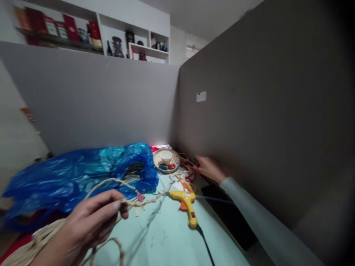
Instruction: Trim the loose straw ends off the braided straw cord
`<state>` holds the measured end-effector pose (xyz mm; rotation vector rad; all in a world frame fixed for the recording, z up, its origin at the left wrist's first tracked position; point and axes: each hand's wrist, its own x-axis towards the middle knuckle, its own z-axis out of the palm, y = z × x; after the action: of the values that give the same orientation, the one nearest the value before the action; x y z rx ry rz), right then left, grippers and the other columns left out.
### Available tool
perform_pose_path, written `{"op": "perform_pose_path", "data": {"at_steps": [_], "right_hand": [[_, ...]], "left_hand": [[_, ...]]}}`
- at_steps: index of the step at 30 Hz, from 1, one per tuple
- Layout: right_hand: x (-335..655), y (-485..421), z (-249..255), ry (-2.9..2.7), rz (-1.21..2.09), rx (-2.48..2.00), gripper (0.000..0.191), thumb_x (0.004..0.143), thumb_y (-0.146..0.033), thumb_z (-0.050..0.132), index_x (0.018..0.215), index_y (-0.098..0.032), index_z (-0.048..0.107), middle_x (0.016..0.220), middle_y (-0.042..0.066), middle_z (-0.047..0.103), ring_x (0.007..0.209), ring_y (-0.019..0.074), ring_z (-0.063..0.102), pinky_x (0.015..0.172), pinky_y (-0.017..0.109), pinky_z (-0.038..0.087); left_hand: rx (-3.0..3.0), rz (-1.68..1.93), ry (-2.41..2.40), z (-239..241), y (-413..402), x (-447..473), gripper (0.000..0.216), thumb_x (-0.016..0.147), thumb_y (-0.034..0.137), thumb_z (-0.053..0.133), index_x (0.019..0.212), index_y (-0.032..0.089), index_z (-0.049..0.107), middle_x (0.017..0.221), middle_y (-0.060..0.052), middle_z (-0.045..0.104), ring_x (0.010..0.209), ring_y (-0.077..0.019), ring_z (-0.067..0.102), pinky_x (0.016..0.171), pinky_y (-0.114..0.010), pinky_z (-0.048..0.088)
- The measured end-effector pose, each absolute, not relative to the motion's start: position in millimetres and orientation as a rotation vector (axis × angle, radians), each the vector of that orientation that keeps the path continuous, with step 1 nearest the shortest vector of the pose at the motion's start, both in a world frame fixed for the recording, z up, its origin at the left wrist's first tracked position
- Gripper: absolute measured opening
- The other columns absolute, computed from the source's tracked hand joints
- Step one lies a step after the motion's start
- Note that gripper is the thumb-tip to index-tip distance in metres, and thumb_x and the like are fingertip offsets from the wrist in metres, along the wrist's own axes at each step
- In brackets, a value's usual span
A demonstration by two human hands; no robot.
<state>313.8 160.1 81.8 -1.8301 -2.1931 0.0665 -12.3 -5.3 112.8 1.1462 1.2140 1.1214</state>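
Note:
My left hand (pixel 91 218) pinches a length of tan twisted rope (pixel 138 201) at the lower left; the rope loops up over the blue bag and trails toward the glue gun. A bundle of the same rope (pixel 30 244) lies under my wrist. My right hand (pixel 207 167), blurred, reaches to the back right corner among red bits (pixel 186 162) beside a round woven tray (pixel 172 162); whether it holds anything is unclear. A yellow glue gun (pixel 187 202) lies on the pale green table (pixel 172 236) between my hands.
A crumpled blue plastic bag (pixel 80 173) fills the left of the table. A small white cup (pixel 166 157) stands in the woven tray. A dark flat slab (pixel 230 216) lies under my right forearm. Grey partition walls (pixel 249 122) close the back and right. Shelves (pixel 83 33) with boxes are above.

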Motion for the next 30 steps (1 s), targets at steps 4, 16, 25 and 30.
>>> {"op": "perform_pose_path", "data": {"at_steps": [4, 16, 25, 30], "right_hand": [[287, 116, 100, -2.291, 0.088, -1.519, 0.034, 0.099, -0.042, 0.048, 0.114, -0.014, 0.06, 0.096, 0.01, 0.067, 0.081, 0.0176, 0.062, 0.074, 0.031, 0.049], [232, 33, 86, -2.524, 0.117, -0.655, 0.048, 0.083, -0.068, 0.057, 0.079, -0.02, 0.054, 0.065, -0.004, 0.052, 0.055, 0.0112, 0.038, 0.054, 0.029, 0.021], [228, 37, 77, -2.553, 0.228, -0.683, 0.045, 0.09, -0.064, 0.049, 0.078, -0.02, 0.051, 0.064, -0.004, 0.057, 0.051, 0.0111, 0.037, 0.052, 0.029, 0.02], [231, 38, 74, -2.575, 0.339, -0.728, 0.048, 0.09, -0.066, 0.047, 0.077, -0.02, 0.052, 0.061, -0.003, 0.057, 0.049, 0.0108, 0.038, 0.052, 0.028, 0.02]], "left_hand": [[1.089, 1.148, 1.219, 123, -14, 6, 0.028, 0.073, 0.044, 0.076, 0.073, 0.016, 0.068, 0.06, 0.002, 0.063, 0.043, -0.0028, 0.023, 0.042, -0.018, 0.016], [1.302, 0.915, 1.4, 114, -20, 28, 0.038, 0.076, 0.055, 0.066, 0.073, 0.017, 0.063, 0.052, 0.006, 0.047, 0.046, -0.0078, 0.03, 0.045, -0.021, 0.019], [1.486, 0.786, 1.336, 88, -3, 24, 0.037, 0.087, 0.052, 0.056, 0.073, 0.02, 0.065, 0.055, 0.005, 0.049, 0.049, -0.0097, 0.035, 0.044, -0.02, 0.026], [1.382, 0.896, 1.442, 89, -7, 35, 0.028, 0.079, 0.047, 0.065, 0.071, 0.021, 0.068, 0.053, 0.006, 0.047, 0.048, -0.0096, 0.035, 0.042, -0.02, 0.028]]}}
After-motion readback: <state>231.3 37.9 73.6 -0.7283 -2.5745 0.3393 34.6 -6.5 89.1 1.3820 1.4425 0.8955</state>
